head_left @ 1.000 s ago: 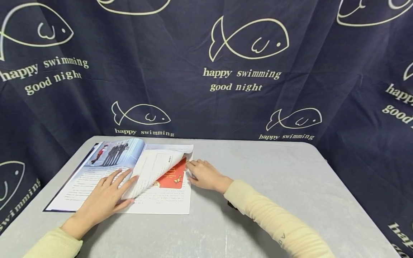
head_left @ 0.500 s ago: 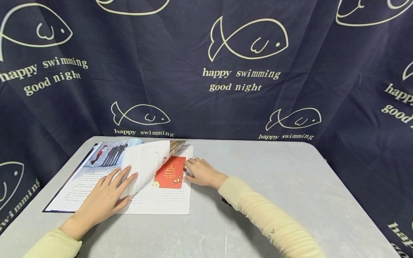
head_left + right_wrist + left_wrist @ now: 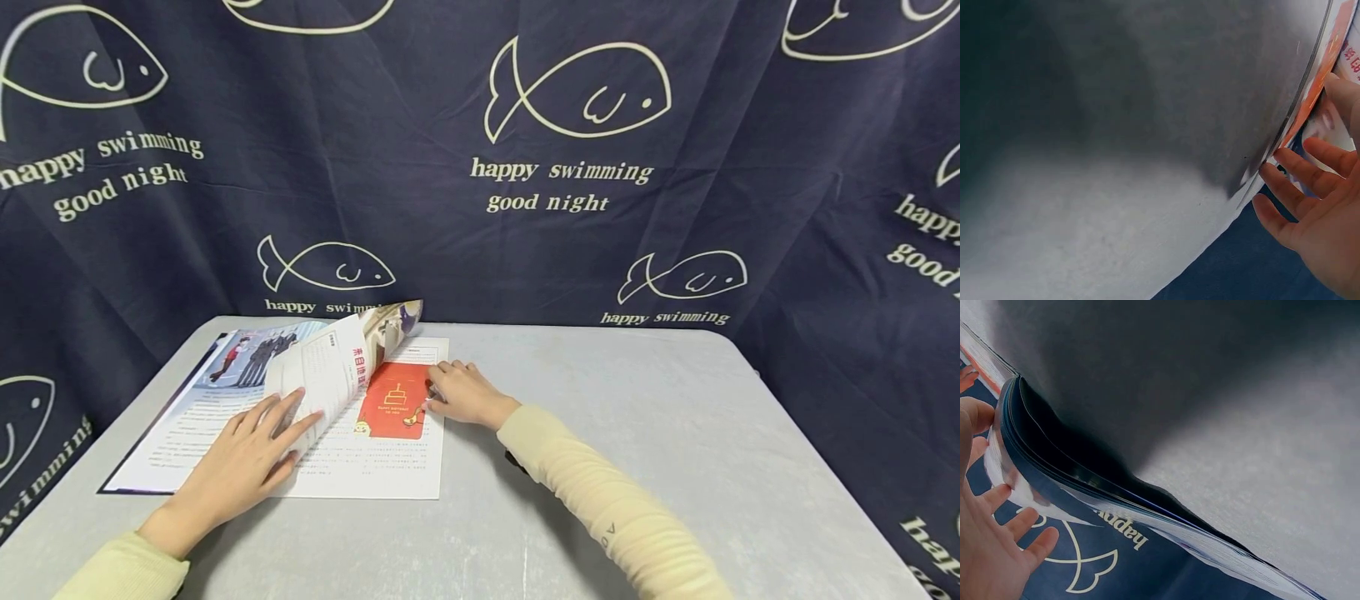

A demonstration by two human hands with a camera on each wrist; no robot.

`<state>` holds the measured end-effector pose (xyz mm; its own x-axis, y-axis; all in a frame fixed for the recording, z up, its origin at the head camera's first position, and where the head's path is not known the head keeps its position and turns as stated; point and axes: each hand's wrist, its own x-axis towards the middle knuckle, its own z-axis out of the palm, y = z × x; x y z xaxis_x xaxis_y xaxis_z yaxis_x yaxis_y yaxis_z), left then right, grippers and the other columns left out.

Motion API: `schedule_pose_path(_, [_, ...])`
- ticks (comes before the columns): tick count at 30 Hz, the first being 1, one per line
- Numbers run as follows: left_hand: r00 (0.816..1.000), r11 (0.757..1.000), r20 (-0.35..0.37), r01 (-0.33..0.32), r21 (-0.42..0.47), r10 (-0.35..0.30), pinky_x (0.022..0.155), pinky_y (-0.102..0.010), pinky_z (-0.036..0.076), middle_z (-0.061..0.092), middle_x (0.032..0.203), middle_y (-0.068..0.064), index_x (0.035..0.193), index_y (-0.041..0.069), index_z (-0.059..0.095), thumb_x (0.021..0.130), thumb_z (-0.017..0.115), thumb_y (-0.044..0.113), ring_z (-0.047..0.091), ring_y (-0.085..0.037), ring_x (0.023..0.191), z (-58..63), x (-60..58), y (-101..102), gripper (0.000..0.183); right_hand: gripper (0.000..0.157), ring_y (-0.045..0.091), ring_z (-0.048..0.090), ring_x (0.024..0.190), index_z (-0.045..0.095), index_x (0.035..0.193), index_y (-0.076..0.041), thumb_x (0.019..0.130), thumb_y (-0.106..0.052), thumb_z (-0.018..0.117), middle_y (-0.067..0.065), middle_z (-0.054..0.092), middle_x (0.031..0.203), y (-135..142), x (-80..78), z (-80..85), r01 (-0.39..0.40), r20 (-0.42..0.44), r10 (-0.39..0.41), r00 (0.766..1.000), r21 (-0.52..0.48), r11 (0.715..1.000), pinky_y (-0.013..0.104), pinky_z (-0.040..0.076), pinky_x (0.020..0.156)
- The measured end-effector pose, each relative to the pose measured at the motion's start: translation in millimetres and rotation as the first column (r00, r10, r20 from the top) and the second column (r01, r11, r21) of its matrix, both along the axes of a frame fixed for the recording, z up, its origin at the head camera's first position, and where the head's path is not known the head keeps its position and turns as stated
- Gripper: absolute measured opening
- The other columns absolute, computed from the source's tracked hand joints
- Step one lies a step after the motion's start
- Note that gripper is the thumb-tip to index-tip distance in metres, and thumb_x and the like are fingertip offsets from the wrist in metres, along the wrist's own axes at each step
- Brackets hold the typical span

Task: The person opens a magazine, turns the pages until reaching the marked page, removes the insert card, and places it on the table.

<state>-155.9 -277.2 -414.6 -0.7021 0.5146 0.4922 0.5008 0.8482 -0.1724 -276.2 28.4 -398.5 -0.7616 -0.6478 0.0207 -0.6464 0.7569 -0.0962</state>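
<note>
An open book (image 3: 176, 437) lies on the left part of the table, one of its pages (image 3: 322, 358) lifted and curling over to the left. My left hand (image 3: 236, 454) rests across the book's middle with straight, spread fingers against that page; in the left wrist view the fingers (image 3: 1025, 524) stand beside the curved page stack. On the right-hand page lies a red birthday card (image 3: 393, 404) printed with a gold cake. At the card's right edge is my right hand (image 3: 468, 396), its fingertips right at the border. The right wrist view shows its fingers (image 3: 1313, 172) loosely extended.
A grey table (image 3: 600, 433) stands beneath the book and reaches far to the right. Behind and around it hangs a dark blue cloth (image 3: 420, 158) with fish drawings and lettering.
The page has lifted and swung left, uncovering the whole red card. My right hand has shifted slightly left, onto the card's edge. My left hand has stayed nearly in place.
</note>
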Motion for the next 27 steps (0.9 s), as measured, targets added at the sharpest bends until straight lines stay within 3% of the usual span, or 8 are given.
schedule_pose_path(9, [1.000,1.000,0.029,-0.008,-0.012,0.008,0.083,-0.054,0.038,0.043,0.136,-0.014,0.127,0.021,0.053,0.080,0.051,0.032,0.044,-0.040,0.115,-0.3,1.1,-1.5,0.048,0.048,0.022,0.051,0.105,0.051,0.122,-0.010,0.087,-0.043,0.056,0.004,0.057,0.114,-4.3,-11.0,-1.2,0.032,0.018,-0.032,0.999,-0.002,0.999,0.044,0.040,0.093])
schedule_pose_path(13, [1.000,1.000,0.023,-0.006,-0.016,0.006,0.082,-0.055,0.038,0.043,0.135,-0.014,0.127,0.019,0.052,0.082,0.050,0.038,0.045,-0.041,0.114,1.0,1.2,-2.5,0.049,0.045,0.021,0.051,0.102,0.052,0.118,-0.011,0.086,-0.043,0.058,0.003,0.058,0.109,-6.2,-15.2,-0.2,0.039,0.039,-0.038,0.999,-0.029,0.999,0.043,0.040,0.092])
schedule_pose_path(21, [0.999,1.000,0.027,-0.021,-0.011,0.021,0.082,-0.054,0.039,0.044,0.135,-0.013,0.127,0.018,0.051,0.070,0.060,0.027,0.044,-0.039,0.114,2.8,0.8,-0.2,0.059,0.047,0.021,0.049,0.105,0.051,0.118,-0.013,0.084,-0.044,0.060,0.001,0.055,0.109,-10.8,-20.2,-1.1,0.061,0.076,-0.057,0.996,-0.050,0.997,0.043,0.037,0.095])
schedule_pose_path(27, [0.999,0.999,0.032,-0.025,-0.023,0.025,0.082,-0.055,0.039,0.043,0.136,-0.014,0.126,0.019,0.053,0.069,0.059,0.025,0.044,-0.040,0.114,1.2,0.1,-0.1,0.058,0.054,0.022,0.046,0.113,0.049,0.122,-0.013,0.082,-0.047,0.061,0.003,0.053,0.120,-14.3,-21.1,-1.7,0.085,0.099,-0.079,0.992,-0.055,0.995,0.045,0.034,0.099])
